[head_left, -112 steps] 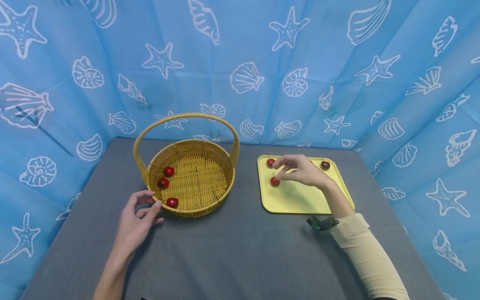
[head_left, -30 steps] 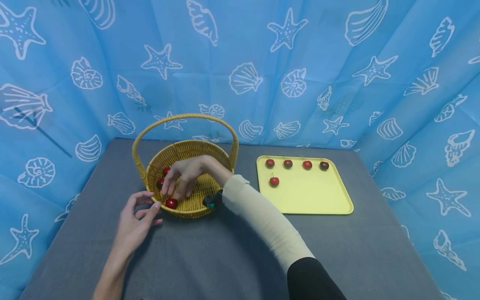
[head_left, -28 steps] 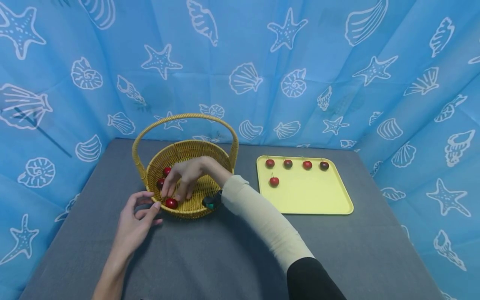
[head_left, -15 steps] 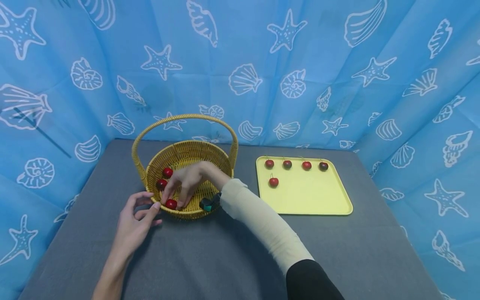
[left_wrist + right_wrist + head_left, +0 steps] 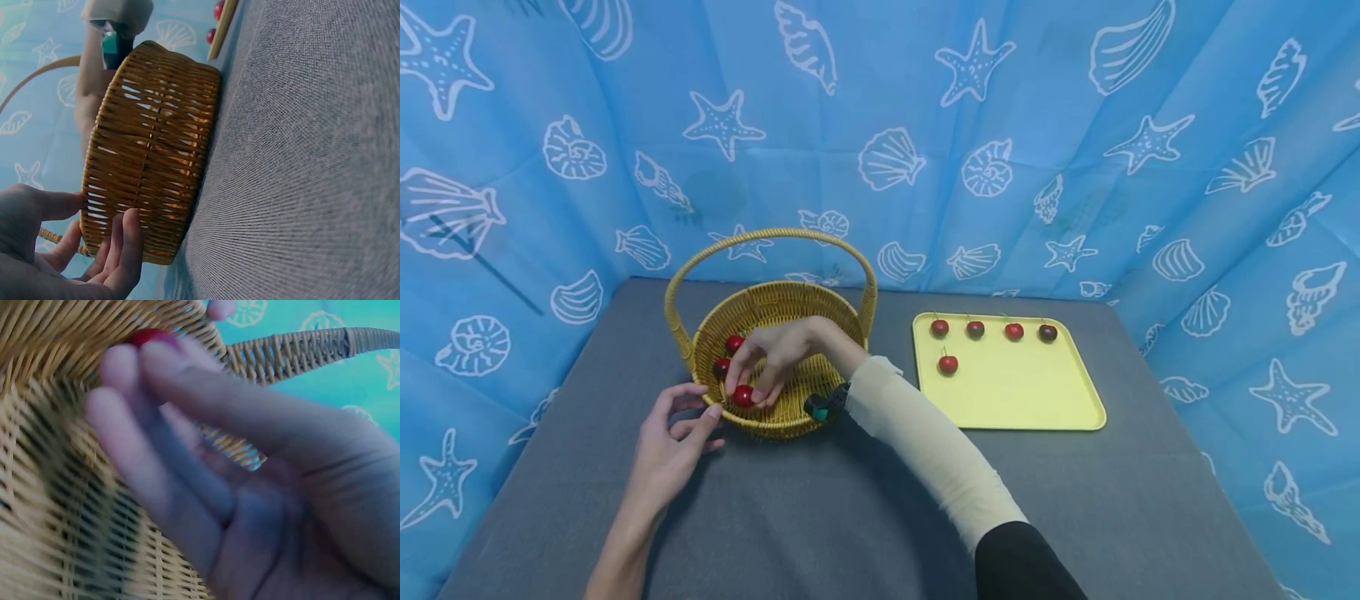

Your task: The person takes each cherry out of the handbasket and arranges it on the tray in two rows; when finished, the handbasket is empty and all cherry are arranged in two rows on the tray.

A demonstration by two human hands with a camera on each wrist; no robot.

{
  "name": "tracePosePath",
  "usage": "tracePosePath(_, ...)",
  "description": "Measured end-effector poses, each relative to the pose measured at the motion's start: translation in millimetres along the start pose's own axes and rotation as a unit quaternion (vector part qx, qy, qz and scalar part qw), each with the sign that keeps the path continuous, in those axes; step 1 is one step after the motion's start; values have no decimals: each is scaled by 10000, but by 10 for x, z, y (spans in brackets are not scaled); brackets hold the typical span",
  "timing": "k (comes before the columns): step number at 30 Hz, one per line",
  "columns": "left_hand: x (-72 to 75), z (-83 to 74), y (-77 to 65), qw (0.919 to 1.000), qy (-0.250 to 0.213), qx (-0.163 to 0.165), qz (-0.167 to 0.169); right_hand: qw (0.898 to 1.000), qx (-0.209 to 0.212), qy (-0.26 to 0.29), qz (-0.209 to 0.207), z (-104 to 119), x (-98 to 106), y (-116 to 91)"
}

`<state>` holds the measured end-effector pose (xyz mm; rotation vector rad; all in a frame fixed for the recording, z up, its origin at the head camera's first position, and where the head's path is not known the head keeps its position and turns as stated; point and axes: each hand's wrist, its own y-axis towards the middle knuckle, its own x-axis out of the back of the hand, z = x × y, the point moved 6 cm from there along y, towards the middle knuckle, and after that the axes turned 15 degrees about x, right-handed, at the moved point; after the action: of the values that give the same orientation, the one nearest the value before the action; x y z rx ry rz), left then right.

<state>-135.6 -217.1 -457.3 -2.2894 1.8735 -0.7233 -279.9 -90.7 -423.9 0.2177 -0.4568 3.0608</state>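
Since half a second ago the right hand [image 5: 778,354] has risen a little inside the basket [image 5: 820,312], and the cherry [image 5: 742,396] that lay on the basket floor near the front rim now sits higher, between its fingertips. Compared with 3.7 seconds ago, that hand has crossed from the tray [image 5: 1022,400] to the basket.

The right hand pinches the cherry between thumb and fingers, over the front left part of the basket. The right wrist view is blurred; it shows the fingers [image 5: 156,437] curled over the wicker with a bit of red [image 5: 150,337] at their tips.

The left hand [image 5: 673,442] rests on the grey surface [image 5: 850,517] against the front left of the basket. Its fingers are relaxed and slightly apart; thumb and fingertips [image 5: 128,244] touch the woven wall [image 5: 156,150], holding nothing.

Two more cherries lie in the basket at the left, one behind the other [image 5: 734,342] [image 5: 722,367], just beside the right hand.

On the yellow tray, to the right of the basket and apart from it, four cherries stand in a row along the far edge [image 5: 939,327] [image 5: 975,329] [image 5: 1014,331] [image 5: 1048,332], with a fifth [image 5: 948,364] nearer, under the leftmost.

A blue cloth [image 5: 880,125] printed with white shells and starfish hangs behind and at both sides. No writing or label can be read anywhere
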Motion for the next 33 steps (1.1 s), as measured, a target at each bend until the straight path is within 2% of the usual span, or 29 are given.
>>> tracePosePath(7,-10,-12,1,10000,37,33,-56,9983,455,-340,-105,78,79,-98)
tracePosePath(15,-6,-14,0,9999,-1,113,-46,9916,1151,-545,-245,254,109,-364)
tracePosePath(22,-7,-15,4,9999,5,127,-70,9779,1817,-998,-272,464,42,-661)
tracePosePath(28,-13,-9,4,9999,4,149,-85,9721,1984,-1169,-444,583,-36,-933)
tracePosePath(33,-16,-9,-5,9999,13,81,-99,9575,2305,-1562,-754,677,-68,-1193)
